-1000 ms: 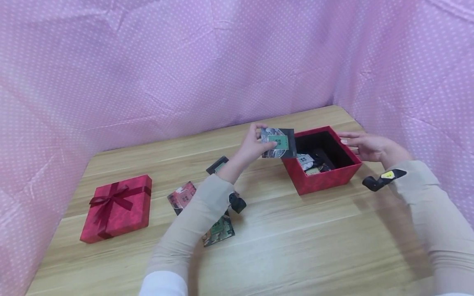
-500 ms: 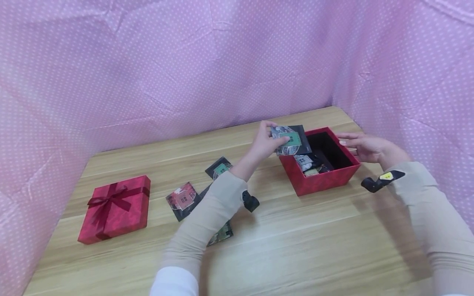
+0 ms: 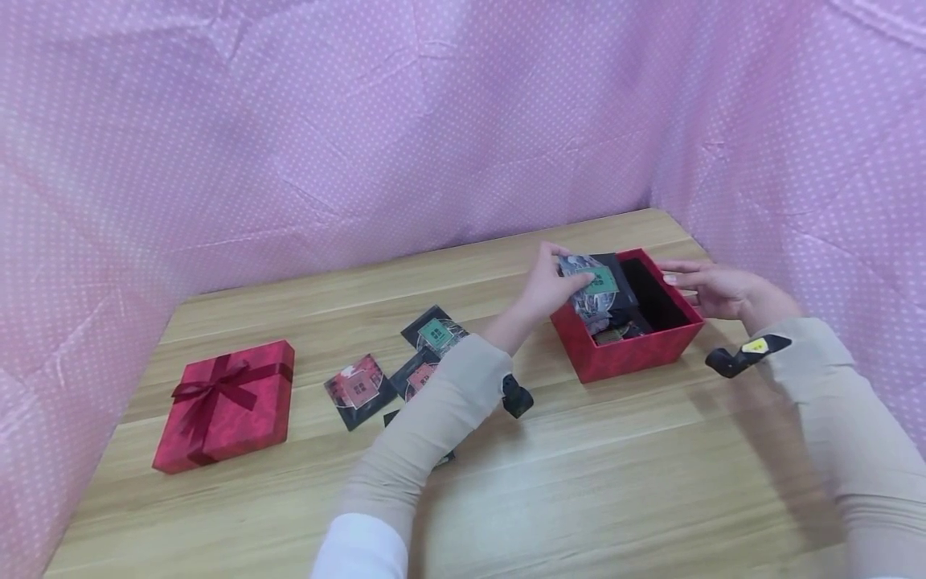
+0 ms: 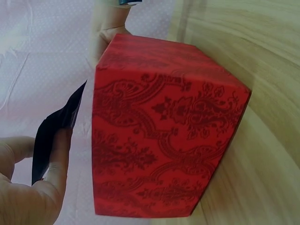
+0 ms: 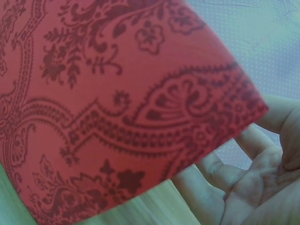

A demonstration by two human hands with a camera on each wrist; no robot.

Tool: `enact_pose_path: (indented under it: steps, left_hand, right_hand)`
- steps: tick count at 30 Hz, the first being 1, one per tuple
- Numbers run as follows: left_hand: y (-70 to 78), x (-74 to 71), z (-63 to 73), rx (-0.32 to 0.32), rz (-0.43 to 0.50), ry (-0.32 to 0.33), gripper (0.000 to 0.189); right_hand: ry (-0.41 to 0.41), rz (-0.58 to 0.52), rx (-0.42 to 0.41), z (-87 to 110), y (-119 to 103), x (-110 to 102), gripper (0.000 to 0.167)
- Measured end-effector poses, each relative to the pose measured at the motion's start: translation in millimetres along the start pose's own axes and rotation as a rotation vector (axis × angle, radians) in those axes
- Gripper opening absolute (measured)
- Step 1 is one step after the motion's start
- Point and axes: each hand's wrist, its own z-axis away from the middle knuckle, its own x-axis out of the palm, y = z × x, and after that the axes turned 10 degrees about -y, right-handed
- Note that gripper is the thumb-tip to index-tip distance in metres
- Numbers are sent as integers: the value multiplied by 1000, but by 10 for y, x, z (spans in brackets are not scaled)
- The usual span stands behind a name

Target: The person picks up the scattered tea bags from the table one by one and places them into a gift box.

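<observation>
In the head view, my left hand (image 3: 544, 288) pinches a dark square sachet (image 3: 600, 285) with a green label, thumb on its front. The sachet is over the left part of the open red box (image 3: 637, 354), above several other sachets (image 3: 620, 331) inside. From the left wrist, the sachet (image 4: 47, 133) looks thin and black, held between thumb and fingers beside the box wall (image 4: 164, 140). My right hand (image 3: 723, 289) is at the box's right side, fingers extended towards the rim. In the right wrist view, the patterned wall (image 5: 117, 103) hides the fingertips of this hand (image 5: 258, 183).
A red lid (image 3: 231, 406) with a dark red ribbon bow lies at the table's left. Several sachets, among them a red-labelled one (image 3: 359, 388) and a green-labelled one (image 3: 436, 331), lie mid-table, partly hidden by the left sleeve (image 3: 434, 418). Pink dotted cloth (image 3: 405, 137) hangs behind.
My left hand has carried the sachet rightwards, from beside the box's left rim to over its opening. The right hand has stayed nearly still at the box.
</observation>
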Motion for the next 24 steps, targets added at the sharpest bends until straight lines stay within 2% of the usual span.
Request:
enact_pose_path:
  steps: [5, 10, 16, 24]
  left_hand:
    - [-25, 99, -45, 1, -28, 2, 35]
    - [-32, 163, -87, -38, -54, 0, 33]
    - [-29, 215, -124, -71, -108, -14, 31]
    - [18, 293, -140, -57, -247, -47, 31]
  right_hand:
    - [47, 21, 12, 2, 1, 9, 37]
    - [90, 37, 26, 3, -6, 34, 35]
    - [65, 42, 21, 4, -6, 46, 35]
    - [33, 24, 10, 7, -4, 17, 36]
